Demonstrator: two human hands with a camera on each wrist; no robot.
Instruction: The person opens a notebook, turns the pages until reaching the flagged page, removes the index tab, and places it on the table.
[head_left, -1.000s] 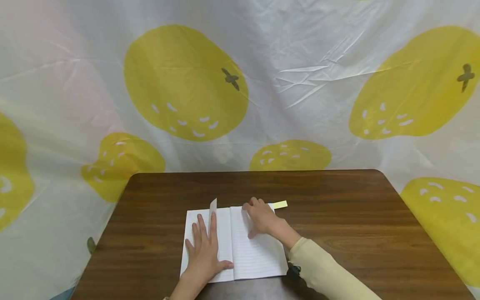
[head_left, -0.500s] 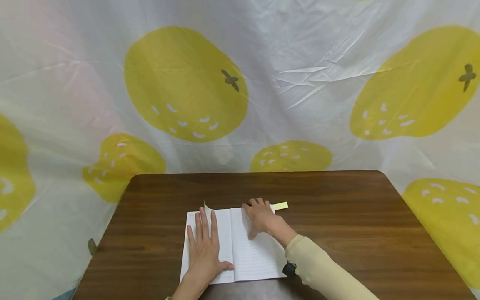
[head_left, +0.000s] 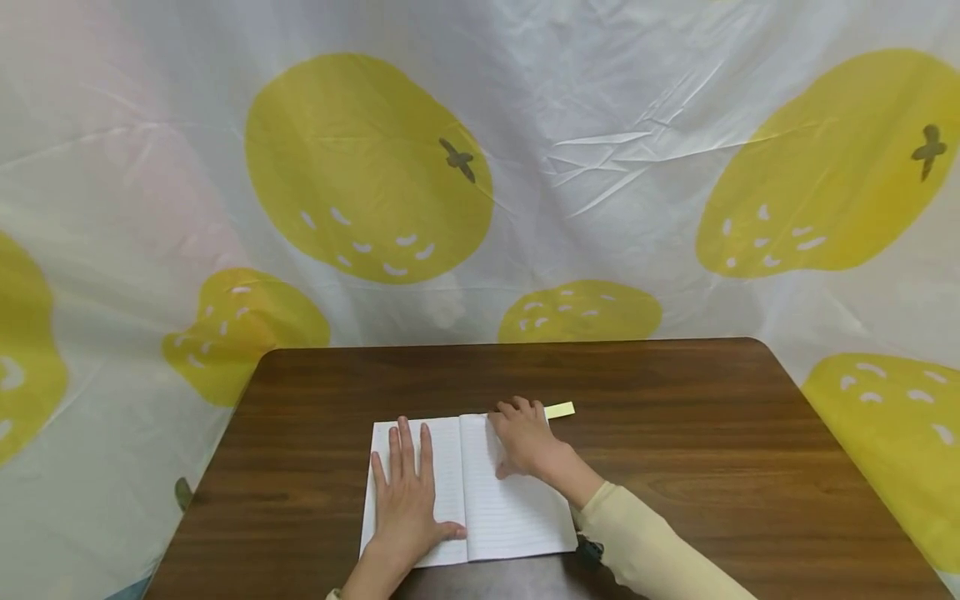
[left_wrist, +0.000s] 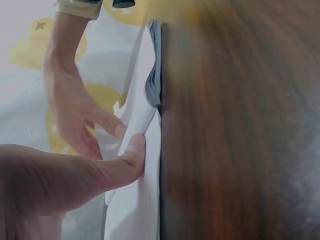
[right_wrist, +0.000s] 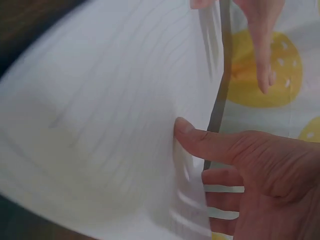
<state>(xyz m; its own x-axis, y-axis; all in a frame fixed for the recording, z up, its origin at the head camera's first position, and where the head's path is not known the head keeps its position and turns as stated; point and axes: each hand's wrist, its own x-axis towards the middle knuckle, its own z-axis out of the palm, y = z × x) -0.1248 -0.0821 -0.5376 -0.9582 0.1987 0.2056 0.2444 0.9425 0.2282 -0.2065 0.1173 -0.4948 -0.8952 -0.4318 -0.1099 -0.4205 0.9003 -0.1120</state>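
An open notebook (head_left: 517, 521) with white lined pages lies on the table in the head view. My left hand (head_left: 405, 512) rests on its left page, fingers straight and spread, thumb stretched to the centre fold. In the left wrist view that thumb presses close to the fold, and the dark edges of the page stack show. At the top of the right page, my right hand (head_left: 525, 442) holds the notebook. Its thumb lies on the page in the right wrist view, with the other fingers past the edge. A yellow sticky tab (head_left: 560, 410) sticks out at the notebook's top right corner.
The brown wood-grain table (head_left: 712, 433) extends around the notebook on both sides and behind it. A white curtain (head_left: 570, 217) with yellow fruit prints hangs beyond the far edge. A small black object (head_left: 589, 552) sits under the right sleeve.
A left-hand leaf that stood up beside my left fingers has gone down flat under the hand. My left fingers have straightened over it. The right hand stays nearly in place.
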